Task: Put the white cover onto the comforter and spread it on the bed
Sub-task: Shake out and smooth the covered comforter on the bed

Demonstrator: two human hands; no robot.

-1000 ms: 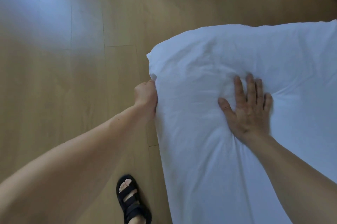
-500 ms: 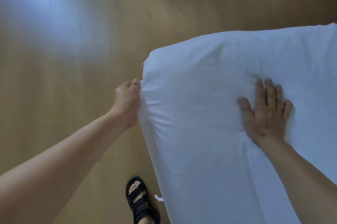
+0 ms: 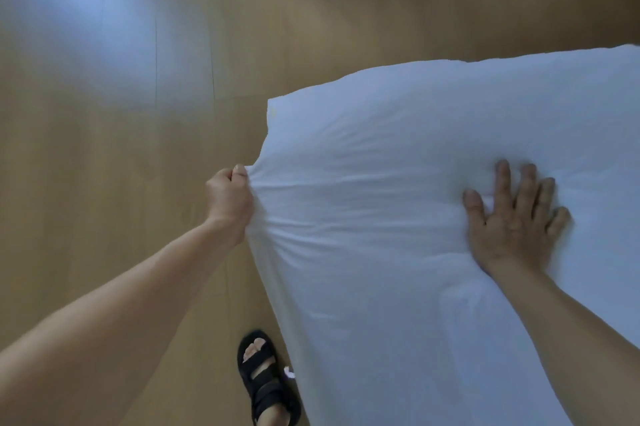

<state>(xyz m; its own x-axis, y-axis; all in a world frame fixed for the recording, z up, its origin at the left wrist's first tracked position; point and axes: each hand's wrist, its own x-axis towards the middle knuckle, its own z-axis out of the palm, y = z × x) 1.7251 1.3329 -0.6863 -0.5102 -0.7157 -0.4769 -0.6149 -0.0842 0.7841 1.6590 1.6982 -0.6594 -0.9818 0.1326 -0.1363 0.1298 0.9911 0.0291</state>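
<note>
left fingers (image 3: 239, 169) curled tight into a fist with a bunch of cloth gripped inside: the left hand (image 3: 228, 203) holds the side edge of the puffy white fabric cover (image 3: 381, 287), and creases fan out from the fist across the cloth. over on the other side, right fingers (image 3: 504, 179) are straight and a little spread. the right hand (image 3: 512, 228) lies palm-down on top of the cover, pressing a shallow dent into it, well apart from the left. both forearms are bare, reaching in from the bottom corners. the cover fills the right half of the view, one corner pointing up and left beyond the gripping fist, its left edge showing against the pale wooden plank floor (image 3: 121, 200). it looks padded, though the comforter itself is hidden, and so is whatever lies beneath. down at the bottom, a foot in a black strappy sandal (image 3: 266, 387) stands on the floor just beside that edge. a small white scrap (image 3: 289, 372) pokes out right next to it, too small to tell what it is. a bluish patch of light sits on the floor at top left.
</note>
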